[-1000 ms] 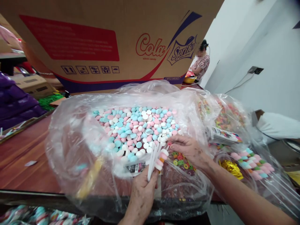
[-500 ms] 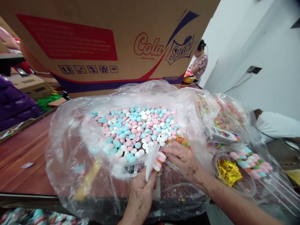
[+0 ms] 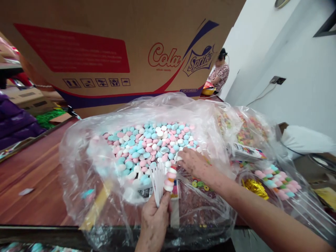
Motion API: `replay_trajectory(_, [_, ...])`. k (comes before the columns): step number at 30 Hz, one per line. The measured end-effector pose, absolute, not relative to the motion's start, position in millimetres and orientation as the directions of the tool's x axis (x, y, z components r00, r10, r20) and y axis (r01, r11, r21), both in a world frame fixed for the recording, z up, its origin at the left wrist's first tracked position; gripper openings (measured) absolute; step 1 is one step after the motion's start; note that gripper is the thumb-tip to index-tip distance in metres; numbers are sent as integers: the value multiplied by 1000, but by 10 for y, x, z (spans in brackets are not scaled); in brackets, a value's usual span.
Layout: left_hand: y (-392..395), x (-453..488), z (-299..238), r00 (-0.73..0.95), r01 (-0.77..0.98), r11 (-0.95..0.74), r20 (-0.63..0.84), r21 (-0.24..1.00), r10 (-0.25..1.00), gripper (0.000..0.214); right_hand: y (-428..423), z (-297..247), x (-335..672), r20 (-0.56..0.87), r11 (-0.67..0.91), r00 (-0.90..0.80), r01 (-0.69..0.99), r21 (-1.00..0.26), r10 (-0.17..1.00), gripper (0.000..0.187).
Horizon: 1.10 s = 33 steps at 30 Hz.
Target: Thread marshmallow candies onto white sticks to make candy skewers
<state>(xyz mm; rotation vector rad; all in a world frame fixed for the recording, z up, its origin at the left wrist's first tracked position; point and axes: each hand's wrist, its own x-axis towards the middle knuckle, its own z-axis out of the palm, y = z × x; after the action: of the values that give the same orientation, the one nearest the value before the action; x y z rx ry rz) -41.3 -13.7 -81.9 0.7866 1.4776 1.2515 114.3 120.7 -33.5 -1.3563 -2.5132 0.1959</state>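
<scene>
My left hand (image 3: 154, 218) is closed around a fan of white plastic sticks (image 3: 158, 180) and a skewer of pink, white and orange marshmallows (image 3: 170, 180). Out over the near right side of a heap of pink, blue and white marshmallows (image 3: 149, 140), my right hand (image 3: 193, 162) has its fingers bent around a white marshmallow (image 3: 179, 158). The heap lies in a large clear plastic bag (image 3: 81, 140) spread on the table. Small green and yellow ring candies (image 3: 200, 183) show beneath my right wrist.
Behind the bag stands a big cardboard box (image 3: 105, 21). To the right are finished marshmallow skewers (image 3: 278, 180), gold ties (image 3: 256, 189), a stack of printed packets (image 3: 246, 152) and bagged gummies (image 3: 246, 129). A co-worker (image 3: 219, 75) is in the background.
My right hand has moved from the skewer's tip forward to the marshmallow heap. My left hand, with the sticks and skewer, has shifted slightly left. The ring candies have come into view.
</scene>
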Motion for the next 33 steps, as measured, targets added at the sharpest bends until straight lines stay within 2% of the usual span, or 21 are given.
replay_trajectory(4, [-135,-430,-810,-262,-118,267,-289,956,921,51,1108,-404,1051,87,592,-595,754,-284,799,21])
replay_trajectory(7, [-136,-425,-802,-273,-133,274,-301,952,914,48,1098,-385,1136,76,595,-623,695,-403,779,18])
replay_trajectory(14, [-115,-410,-832,-259,-175,274,-312,946,914,49,1202,-316,1320,118,332,-333,716,-614,936,14])
replay_trajectory(17, [-120,-385,-825,-315,-170,244,-287,955,905,47,1171,-380,1280,150,409,-399,716,-565,905,14])
replay_trajectory(21, [-134,-365,-783,-326,-153,236,-275,960,905,46,1095,-530,1183,169,553,-535,727,-407,828,16])
replay_trajectory(28, [-136,-381,-775,-304,-139,260,-291,956,907,45,1000,-670,1096,155,613,-593,766,-192,790,18])
replay_trajectory(30, [-133,-391,-799,-295,-138,254,-284,957,912,45,997,-697,1093,177,633,-608,744,-211,774,20])
replay_trajectory(31, [-132,-398,-812,-291,-132,252,-280,959,915,45,1001,-701,1097,193,619,-588,740,-264,786,21])
replay_trajectory(33, [-128,-415,-842,-269,-122,258,-282,958,921,47,1019,-678,1119,205,503,-467,716,-484,860,20])
